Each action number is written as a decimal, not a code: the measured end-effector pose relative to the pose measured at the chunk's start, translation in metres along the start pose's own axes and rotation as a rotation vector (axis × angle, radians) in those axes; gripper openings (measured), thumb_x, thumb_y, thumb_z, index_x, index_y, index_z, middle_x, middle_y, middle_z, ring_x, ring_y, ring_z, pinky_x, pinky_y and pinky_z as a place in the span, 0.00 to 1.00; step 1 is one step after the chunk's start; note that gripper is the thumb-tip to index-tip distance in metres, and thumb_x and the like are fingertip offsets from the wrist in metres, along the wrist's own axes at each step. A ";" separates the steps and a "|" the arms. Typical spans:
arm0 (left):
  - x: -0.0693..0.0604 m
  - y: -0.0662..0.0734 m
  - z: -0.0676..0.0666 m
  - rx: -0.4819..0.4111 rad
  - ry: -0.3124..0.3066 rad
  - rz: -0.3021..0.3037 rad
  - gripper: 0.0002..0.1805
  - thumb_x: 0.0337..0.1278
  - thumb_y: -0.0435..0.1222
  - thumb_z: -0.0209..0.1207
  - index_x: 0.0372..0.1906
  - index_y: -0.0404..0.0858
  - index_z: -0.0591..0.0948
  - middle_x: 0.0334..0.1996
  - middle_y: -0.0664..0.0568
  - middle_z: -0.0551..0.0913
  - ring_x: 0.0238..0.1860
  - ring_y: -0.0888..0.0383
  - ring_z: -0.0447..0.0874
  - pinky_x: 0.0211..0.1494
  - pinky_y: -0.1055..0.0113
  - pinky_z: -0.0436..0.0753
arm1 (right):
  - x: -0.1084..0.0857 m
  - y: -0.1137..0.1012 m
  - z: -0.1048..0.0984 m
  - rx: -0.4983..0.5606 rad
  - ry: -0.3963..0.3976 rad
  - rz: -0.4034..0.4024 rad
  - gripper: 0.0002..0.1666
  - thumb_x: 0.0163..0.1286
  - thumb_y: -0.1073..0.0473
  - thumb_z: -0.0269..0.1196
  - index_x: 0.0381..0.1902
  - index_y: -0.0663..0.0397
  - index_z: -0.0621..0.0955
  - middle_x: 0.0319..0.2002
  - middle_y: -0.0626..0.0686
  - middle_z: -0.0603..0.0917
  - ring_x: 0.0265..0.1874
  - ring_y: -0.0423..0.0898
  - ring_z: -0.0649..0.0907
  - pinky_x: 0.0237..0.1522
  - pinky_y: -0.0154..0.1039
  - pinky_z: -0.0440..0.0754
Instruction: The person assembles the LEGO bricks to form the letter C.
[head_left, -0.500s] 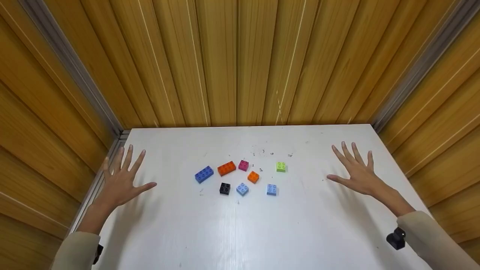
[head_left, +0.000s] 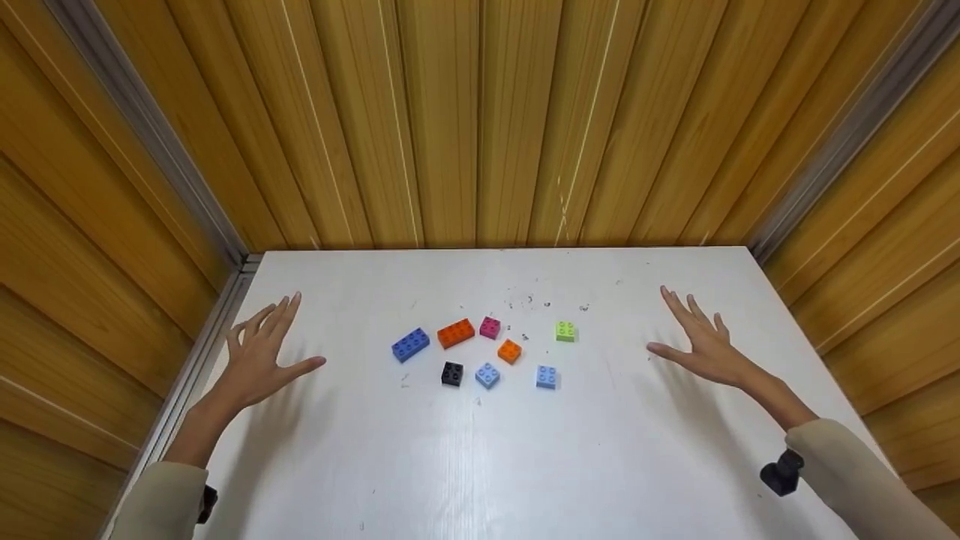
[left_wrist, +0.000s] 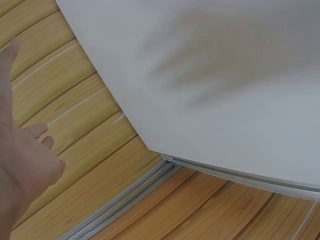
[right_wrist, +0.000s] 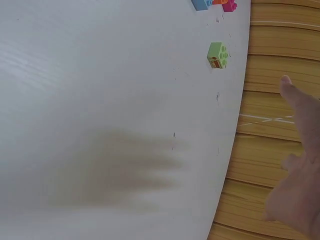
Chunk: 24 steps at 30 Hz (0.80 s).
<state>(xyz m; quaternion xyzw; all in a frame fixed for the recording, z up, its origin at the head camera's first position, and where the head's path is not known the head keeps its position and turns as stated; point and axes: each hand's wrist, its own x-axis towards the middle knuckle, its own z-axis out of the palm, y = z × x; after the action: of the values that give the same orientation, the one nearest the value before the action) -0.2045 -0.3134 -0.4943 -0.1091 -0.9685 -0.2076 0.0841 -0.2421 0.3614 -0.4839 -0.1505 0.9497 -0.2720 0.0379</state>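
Observation:
Over the left part of the table hovers my left hand (head_left: 257,367), fingers spread and holding nothing; the blue long brick (head_left: 410,345) is the nearest to it. My right hand (head_left: 707,349) is raised over the right side, also holding nothing, with the lime green brick (head_left: 565,331) nearest. Between the hands lie a red-orange long brick (head_left: 456,334), a magenta brick (head_left: 490,327), an orange brick (head_left: 509,351), a black brick (head_left: 452,373) and two light blue bricks (head_left: 487,376) (head_left: 546,377). In the right wrist view the green brick (right_wrist: 217,55) stands apart.
The white table (head_left: 465,465) has small dark marks behind the bricks. Yellow wood-patterned panels (head_left: 442,127) rise at the back and both sides, with grey metal rails (head_left: 150,120) at the corners. Black devices are strapped at both sleeves.
My left hand has shifted slightly to the right and turned, its fingers closer together. My right hand has turned a little and moved slightly left. The bricks lie in the same arrangement.

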 end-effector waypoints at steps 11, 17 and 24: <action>0.005 0.011 0.010 -0.138 -0.043 -0.017 0.54 0.59 0.53 0.69 0.82 0.41 0.53 0.70 0.35 0.74 0.71 0.34 0.64 0.69 0.31 0.52 | 0.011 -0.009 0.022 0.173 -0.009 -0.068 0.48 0.76 0.50 0.62 0.82 0.57 0.51 0.81 0.68 0.51 0.79 0.72 0.53 0.73 0.74 0.51; 0.004 0.018 0.016 -0.231 -0.073 -0.012 0.50 0.61 0.49 0.69 0.81 0.37 0.56 0.67 0.35 0.77 0.68 0.32 0.70 0.69 0.27 0.60 | 0.019 -0.020 0.039 0.192 -0.009 -0.087 0.41 0.76 0.53 0.62 0.79 0.63 0.60 0.77 0.70 0.62 0.74 0.72 0.62 0.71 0.73 0.59; -0.002 0.026 0.026 -0.280 -0.113 -0.008 0.47 0.62 0.45 0.69 0.80 0.36 0.59 0.62 0.35 0.80 0.63 0.35 0.77 0.65 0.33 0.73 | 0.037 -0.040 0.062 0.237 -0.057 -0.134 0.35 0.77 0.55 0.60 0.76 0.62 0.65 0.71 0.68 0.72 0.70 0.69 0.71 0.67 0.71 0.69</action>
<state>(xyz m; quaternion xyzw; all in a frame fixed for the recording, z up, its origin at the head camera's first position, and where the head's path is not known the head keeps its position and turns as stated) -0.1994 -0.2797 -0.5076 -0.1272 -0.9337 -0.3344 0.0124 -0.2568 0.2866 -0.5150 -0.2156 0.8972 -0.3801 0.0640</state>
